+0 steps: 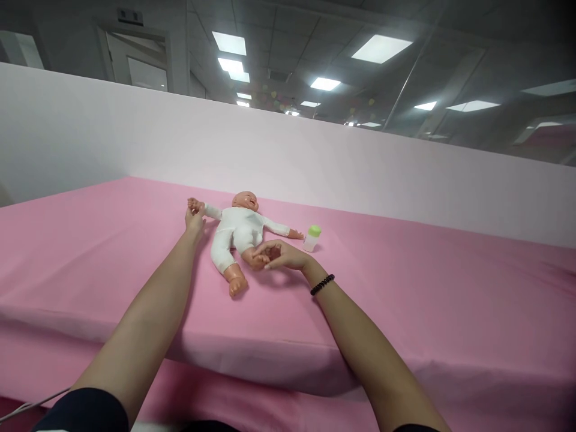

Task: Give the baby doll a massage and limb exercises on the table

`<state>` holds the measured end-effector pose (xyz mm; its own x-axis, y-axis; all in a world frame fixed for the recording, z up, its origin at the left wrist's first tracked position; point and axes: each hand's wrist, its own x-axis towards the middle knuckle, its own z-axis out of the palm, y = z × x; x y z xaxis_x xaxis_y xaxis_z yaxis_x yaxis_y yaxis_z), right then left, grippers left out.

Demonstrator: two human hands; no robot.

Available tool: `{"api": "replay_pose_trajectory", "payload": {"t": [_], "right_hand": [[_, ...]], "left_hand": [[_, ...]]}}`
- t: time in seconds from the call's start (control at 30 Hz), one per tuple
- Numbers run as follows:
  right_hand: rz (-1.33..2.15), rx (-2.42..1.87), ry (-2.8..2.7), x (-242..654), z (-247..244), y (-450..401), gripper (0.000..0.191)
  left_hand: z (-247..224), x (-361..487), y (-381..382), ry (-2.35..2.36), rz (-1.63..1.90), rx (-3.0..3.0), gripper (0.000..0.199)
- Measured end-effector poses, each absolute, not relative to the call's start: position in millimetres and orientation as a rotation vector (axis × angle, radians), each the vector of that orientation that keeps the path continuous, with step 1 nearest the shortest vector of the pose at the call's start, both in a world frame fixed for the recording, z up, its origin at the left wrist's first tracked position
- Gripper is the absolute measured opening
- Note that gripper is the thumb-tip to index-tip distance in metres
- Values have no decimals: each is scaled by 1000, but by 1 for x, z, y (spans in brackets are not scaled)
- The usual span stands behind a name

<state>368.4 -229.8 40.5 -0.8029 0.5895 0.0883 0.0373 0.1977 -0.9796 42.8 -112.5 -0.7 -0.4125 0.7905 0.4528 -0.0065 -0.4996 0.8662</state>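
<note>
A baby doll (240,223) with a white cloth body lies on its back on the pink-covered table (387,288), head toward the white wall. With my left hand (195,219) I grip the doll's hand on the left side, its arm stretched outward. My right hand (284,254) is closed around the doll's foot on the right, and that leg is bent a little. The doll's other leg rests on the cloth, foot toward me. Close to the doll's other hand stands a small bottle (312,239) with a green cap.
A low white wall (288,150) runs along the back of the table, with glass above it. The table's near edge (270,354) is draped in the same pink cloth. A thin cable (33,403) shows at the lower left.
</note>
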Motion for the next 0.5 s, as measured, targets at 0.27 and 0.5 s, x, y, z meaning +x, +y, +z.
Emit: {"api": "replay_pose_trajectory", "payload": {"t": [0.27, 0.5], "right_hand": [[1331, -674, -1726, 344, 38, -237, 47], [1370, -567, -1742, 357, 43, -230, 38]], "left_hand": [[7, 70, -137, 970, 1556, 1492, 64], [7, 59, -126, 1108, 1880, 1295, 49]]}}
